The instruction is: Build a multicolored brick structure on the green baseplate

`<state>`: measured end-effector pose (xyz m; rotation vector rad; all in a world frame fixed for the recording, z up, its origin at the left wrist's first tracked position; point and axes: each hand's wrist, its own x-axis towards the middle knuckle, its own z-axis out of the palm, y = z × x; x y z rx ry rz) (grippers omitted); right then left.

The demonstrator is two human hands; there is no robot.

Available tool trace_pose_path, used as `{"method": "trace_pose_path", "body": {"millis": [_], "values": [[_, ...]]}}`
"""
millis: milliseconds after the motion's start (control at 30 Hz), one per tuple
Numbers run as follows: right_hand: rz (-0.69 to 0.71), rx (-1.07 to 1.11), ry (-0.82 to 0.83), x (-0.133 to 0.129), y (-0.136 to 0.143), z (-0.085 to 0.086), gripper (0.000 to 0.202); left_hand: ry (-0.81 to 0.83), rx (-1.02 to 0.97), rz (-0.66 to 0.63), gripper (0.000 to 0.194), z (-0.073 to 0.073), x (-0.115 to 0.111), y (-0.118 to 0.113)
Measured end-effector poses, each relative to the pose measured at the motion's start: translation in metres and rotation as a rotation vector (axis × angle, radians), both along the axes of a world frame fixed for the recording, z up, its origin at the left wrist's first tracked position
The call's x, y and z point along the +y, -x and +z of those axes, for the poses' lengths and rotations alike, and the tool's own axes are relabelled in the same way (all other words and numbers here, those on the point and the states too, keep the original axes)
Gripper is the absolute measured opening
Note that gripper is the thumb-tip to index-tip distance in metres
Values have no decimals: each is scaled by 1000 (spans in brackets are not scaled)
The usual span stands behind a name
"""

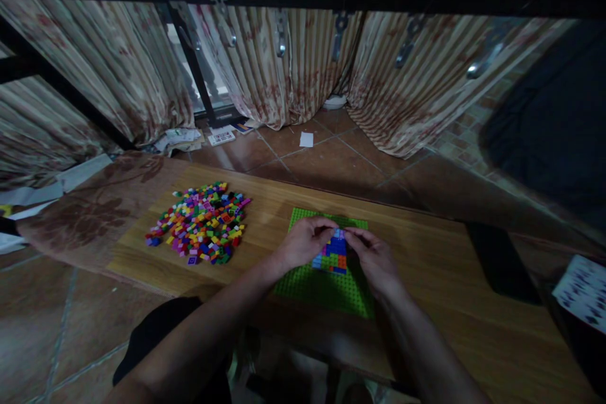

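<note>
A green studded baseplate (303, 290) lies on the wooden table, with a block of blue, green, orange and purple toy bricks (335, 255) built on its middle. My left hand (305, 243) is closed, thumb and forefinger pinching at the far left corner of the build. From the other side, my right hand (374, 255) has its thumb and forefinger closed at the far right corner. Light blue and purple toy bricks (338, 233) show between the two sets of fingertips. The fingers cover part of these bricks.
To the left, a heap of loose toy bricks in many colours (203, 221) is spread on the wooden table (265, 202). A black flat object (504, 262) lies at the table's right end, near playing cards (584, 290). Beyond are a tiled floor and striped curtains (293, 76).
</note>
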<state>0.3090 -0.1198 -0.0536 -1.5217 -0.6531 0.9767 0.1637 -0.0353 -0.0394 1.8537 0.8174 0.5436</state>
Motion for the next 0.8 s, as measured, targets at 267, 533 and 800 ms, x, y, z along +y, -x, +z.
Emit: {"method": "trace_pose_path", "body": {"millis": [267,533,800], "values": [[0,-4,2,0,2,0,39,38,18,10,24,1,0,0],[22,-87,31,1,0,0,40,56,8,-2,25,1,0,-1],[2,-104,27,1,1,1,38,-37,44,-6,24,2,-3,-4]]}}
